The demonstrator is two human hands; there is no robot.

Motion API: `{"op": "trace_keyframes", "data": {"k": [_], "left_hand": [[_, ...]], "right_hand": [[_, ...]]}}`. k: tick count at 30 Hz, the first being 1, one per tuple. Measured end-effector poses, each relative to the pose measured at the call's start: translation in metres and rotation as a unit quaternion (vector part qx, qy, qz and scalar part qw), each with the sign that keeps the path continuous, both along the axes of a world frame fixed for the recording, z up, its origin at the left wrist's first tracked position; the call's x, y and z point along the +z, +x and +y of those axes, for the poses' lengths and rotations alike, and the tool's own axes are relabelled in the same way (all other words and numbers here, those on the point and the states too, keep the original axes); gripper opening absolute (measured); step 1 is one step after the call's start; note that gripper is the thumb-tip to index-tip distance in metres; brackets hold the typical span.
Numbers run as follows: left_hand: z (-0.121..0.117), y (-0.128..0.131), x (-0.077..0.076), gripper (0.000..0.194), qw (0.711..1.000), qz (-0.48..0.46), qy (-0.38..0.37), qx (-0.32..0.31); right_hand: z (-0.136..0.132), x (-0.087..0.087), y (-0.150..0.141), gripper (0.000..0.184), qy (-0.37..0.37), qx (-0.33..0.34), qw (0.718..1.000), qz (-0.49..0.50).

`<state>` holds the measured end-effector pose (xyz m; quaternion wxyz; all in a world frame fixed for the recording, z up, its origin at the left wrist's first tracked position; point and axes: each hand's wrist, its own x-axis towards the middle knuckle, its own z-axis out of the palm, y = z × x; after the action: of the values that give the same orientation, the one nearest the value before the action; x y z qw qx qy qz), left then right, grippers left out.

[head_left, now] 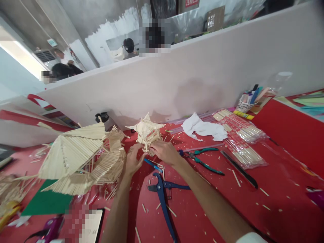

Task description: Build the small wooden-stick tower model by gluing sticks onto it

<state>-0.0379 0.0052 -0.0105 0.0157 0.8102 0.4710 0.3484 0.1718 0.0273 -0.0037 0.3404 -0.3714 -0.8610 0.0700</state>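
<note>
A small pavilion model [149, 130] built from thin wooden sticks stands on the red tabletop, its roof tips pointing outward. My left hand [133, 160] grips its lower left edge, thumb and fingers partly around the base. From the right, my right hand [164, 152] has its fingers curled on the front of the same base. My fingertips partly hide the base. Left of my left arm is a much larger stick pavilion [73, 152] with a broad ribbed roof. A blue pen-like tool [153, 164] and loose stick pieces lie just below my hands.
A dark blue cutter [160, 192] lies between my forearms, with green-handled pliers [202, 158] and a black knife [239, 168] to the right. Behind them are a white cloth [202, 128] and bagged stick bundles [243, 145]. A white partition [177, 77] borders the table; people sit beyond.
</note>
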Motion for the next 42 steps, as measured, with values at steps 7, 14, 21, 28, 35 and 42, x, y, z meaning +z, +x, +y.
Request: {"op": "trace_keyframes", "data": {"k": [7, 14, 21, 28, 35, 42], "left_hand": [[-0.002, 0.004, 0.004, 0.025, 1.000, -0.007, -0.005, 0.005], [-0.004, 0.007, 0.008, 0.023, 1.000, -0.025, -0.014, 0.007], [-0.003, 0.008, 0.007, 0.024, 0.999, -0.023, -0.028, 0.009], [-0.002, 0.006, 0.003, 0.025, 0.999, -0.024, -0.028, 0.009], [-0.001, 0.004, -0.002, 0.026, 0.999, -0.028, -0.030, 0.013], [-0.002, 0.004, -0.001, 0.025, 0.999, -0.028, -0.038, 0.017]], "right_hand": [[0.000, -0.001, -0.002, 0.014, 0.005, -0.011, 1.000, 0.005], [-0.003, -0.004, -0.008, 0.011, 0.001, -0.025, 0.999, 0.033], [-0.004, -0.008, -0.010, 0.012, 0.024, -0.032, 0.998, 0.041], [-0.005, -0.008, -0.012, 0.013, 0.032, -0.025, 0.998, 0.051], [-0.004, -0.011, -0.013, 0.014, 0.038, -0.007, 0.996, 0.076], [-0.004, -0.012, -0.015, 0.012, 0.011, 0.000, 0.993, 0.114]]}}
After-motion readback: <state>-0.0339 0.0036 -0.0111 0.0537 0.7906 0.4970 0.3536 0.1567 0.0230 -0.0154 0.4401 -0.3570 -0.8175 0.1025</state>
